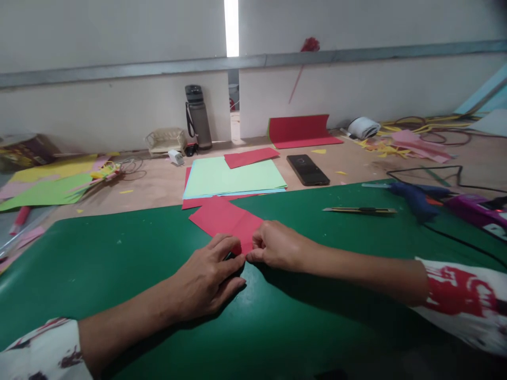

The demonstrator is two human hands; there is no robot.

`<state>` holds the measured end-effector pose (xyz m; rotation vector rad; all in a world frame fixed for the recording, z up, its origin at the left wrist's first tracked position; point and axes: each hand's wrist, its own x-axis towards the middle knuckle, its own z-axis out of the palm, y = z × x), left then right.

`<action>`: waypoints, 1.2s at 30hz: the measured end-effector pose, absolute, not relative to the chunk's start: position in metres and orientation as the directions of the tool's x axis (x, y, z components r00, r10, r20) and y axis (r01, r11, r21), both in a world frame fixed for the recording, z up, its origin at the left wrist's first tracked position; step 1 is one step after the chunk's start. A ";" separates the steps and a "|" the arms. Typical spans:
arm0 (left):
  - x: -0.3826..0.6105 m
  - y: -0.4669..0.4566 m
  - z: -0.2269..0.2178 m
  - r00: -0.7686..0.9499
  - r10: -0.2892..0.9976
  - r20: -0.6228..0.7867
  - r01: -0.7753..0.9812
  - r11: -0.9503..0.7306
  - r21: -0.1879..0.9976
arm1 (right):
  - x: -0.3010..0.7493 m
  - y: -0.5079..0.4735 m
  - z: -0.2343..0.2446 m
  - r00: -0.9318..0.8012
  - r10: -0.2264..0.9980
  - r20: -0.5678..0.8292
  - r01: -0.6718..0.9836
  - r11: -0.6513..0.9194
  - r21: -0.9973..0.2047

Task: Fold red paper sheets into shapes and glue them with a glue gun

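A folded piece of red paper lies on the green cutting mat. My left hand rests flat on the mat, fingers stretched toward the paper's near corner and touching it. My right hand comes in from the right with its fingers curled and pinched on the same near corner of the red paper. Both forearms lie across the mat.
Behind the mat sits a stack of light green and red sheets, a black phone, a utility knife, a blue glue gun, a water bottle and paper scraps at both sides.
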<state>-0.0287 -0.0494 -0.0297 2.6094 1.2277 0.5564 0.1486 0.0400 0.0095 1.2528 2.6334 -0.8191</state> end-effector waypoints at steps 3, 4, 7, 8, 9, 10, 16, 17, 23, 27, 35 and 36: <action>-0.028 -0.048 -0.028 0.592 0.773 0.228 0.699 -0.633 0.333 | 0.145 0.042 0.011 -0.625 0.678 -0.388 0.771 0.458 -0.442; -0.028 -0.048 -0.028 0.597 0.771 0.223 0.699 -0.636 0.327 | 0.145 0.042 0.011 -0.624 0.672 -0.399 0.771 0.448 -0.452; -0.028 -0.047 -0.025 0.611 0.761 0.219 0.698 -0.648 0.306 | 0.146 0.044 0.009 -0.634 0.661 -0.402 0.761 0.440 -0.477; -0.027 -0.047 -0.024 0.616 0.756 0.220 0.696 -0.654 0.298 | 0.147 0.044 0.008 -0.633 0.661 -0.403 0.761 0.437 -0.479; -0.027 -0.047 -0.024 0.623 0.750 0.221 0.692 -0.661 0.291 | 0.148 0.045 0.007 -0.630 0.662 -0.407 0.764 0.433 -0.478; -0.027 -0.047 -0.023 0.628 0.746 0.221 0.690 -0.666 0.284 | 0.150 0.046 0.007 -0.627 0.661 -0.412 0.766 0.430 -0.477; -0.028 -0.047 -0.021 0.631 0.743 0.222 0.687 -0.668 0.285 | 0.164 0.050 0.006 -0.606 0.666 -0.435 0.778 0.381 -0.501; -0.028 -0.047 -0.021 0.634 0.740 0.226 0.681 -0.672 0.290 | 0.168 0.051 0.005 -0.601 0.669 -0.437 0.779 0.368 -0.509; -0.030 -0.047 -0.025 0.614 0.755 0.231 0.684 -0.654 0.323 | 0.190 0.058 -0.001 -0.604 0.683 -0.410 0.763 0.349 -0.543; -0.030 -0.047 -0.025 0.611 0.758 0.229 0.687 -0.651 0.322 | 0.203 0.063 0.001 -0.602 0.689 -0.403 0.761 0.342 -0.552; -0.018 -0.052 -0.022 0.589 0.789 0.173 0.750 -0.614 0.245 | 0.217 0.053 0.005 -0.726 0.684 0.070 0.636 0.706 -0.311; -0.014 -0.053 -0.022 0.582 0.796 0.166 0.761 -0.605 0.234 | 0.216 0.049 0.002 -0.761 0.629 0.155 0.582 0.769 -0.265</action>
